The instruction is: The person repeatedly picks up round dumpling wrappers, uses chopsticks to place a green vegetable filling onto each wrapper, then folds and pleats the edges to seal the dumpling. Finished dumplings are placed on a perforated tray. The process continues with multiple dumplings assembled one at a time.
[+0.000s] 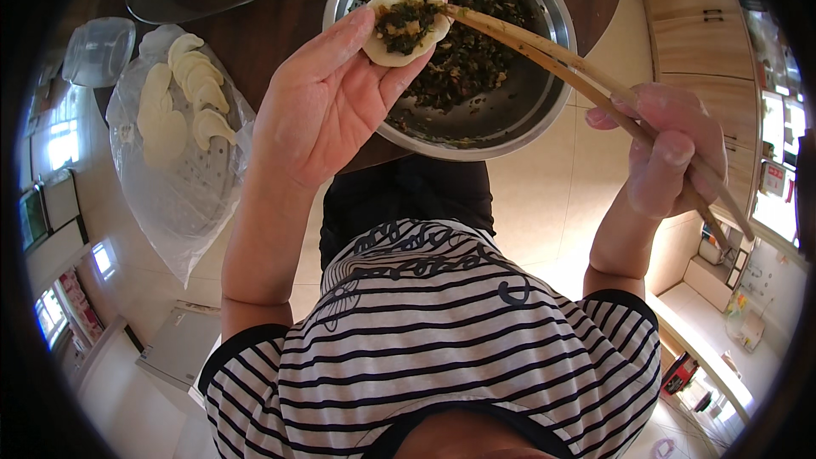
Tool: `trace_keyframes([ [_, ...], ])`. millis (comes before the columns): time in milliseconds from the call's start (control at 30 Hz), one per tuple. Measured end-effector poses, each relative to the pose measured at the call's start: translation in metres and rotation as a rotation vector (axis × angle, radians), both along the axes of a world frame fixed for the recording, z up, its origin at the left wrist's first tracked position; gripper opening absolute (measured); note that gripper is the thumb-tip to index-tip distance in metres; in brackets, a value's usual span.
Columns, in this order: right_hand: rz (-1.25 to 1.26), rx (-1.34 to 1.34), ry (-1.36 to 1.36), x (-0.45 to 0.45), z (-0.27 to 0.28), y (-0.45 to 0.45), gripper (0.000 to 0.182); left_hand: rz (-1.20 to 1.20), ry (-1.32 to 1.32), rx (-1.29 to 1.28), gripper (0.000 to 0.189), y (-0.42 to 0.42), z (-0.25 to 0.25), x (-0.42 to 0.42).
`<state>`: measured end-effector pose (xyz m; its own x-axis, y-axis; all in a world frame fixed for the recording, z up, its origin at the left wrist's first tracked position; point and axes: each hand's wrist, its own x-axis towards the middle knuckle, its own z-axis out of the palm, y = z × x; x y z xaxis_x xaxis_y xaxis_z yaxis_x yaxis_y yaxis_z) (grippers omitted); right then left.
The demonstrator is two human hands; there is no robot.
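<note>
A round dough wrapper rests on the fingers of my left hand, its thumb against the near left edge. Chopped green filling is heaped in the wrapper's middle. My right hand grips a pair of wooden chopsticks, whose tips meet the right side of that heap. Both hands are dusted with flour. Below the wrapper stands a stainless steel bowl with more chopped green filling in it; the wrapper and my left hand hide part of the bowl's left side.
To the left, folded dumplings lie in two rows on a perforated tray covered by clear plastic. A clear plastic container sits behind them. The dark wooden table has a rounded right edge; wooden cabinets stand farther right.
</note>
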<state>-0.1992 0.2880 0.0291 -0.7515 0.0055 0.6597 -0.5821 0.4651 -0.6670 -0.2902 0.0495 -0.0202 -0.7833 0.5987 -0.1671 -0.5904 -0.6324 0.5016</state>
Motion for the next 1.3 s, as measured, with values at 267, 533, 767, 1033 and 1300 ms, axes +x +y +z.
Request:
trace_keyframes([
  [267, -0.128, -0.119, 0.046, -0.010, -0.008, -0.004, 0.017, -0.007, -0.010, 0.047, 0.047, -0.005, 0.001, -0.002],
  [533, 0.193, 0.687, -0.207, -0.026, -0.033, -0.015, 0.029, -0.025, -0.057, 0.069, 0.057, -0.004, 0.014, -0.004],
  [767, 0.193, 0.354, 0.108, -0.043, -0.035, -0.038, 0.031, -0.078, -0.021, 0.024, 0.054, 0.010, 0.018, 0.005],
  [1033, 0.243, 0.291, 0.262, -0.061, -0.041, -0.043, 0.033, -0.142, 0.124, -0.124, 0.049, 0.014, 0.016, 0.010],
  [1300, 0.208, 0.305, 0.210, -0.055, -0.042, -0.043, 0.026, -0.097, 0.143, -0.182, 0.039, 0.016, 0.007, 0.008],
])
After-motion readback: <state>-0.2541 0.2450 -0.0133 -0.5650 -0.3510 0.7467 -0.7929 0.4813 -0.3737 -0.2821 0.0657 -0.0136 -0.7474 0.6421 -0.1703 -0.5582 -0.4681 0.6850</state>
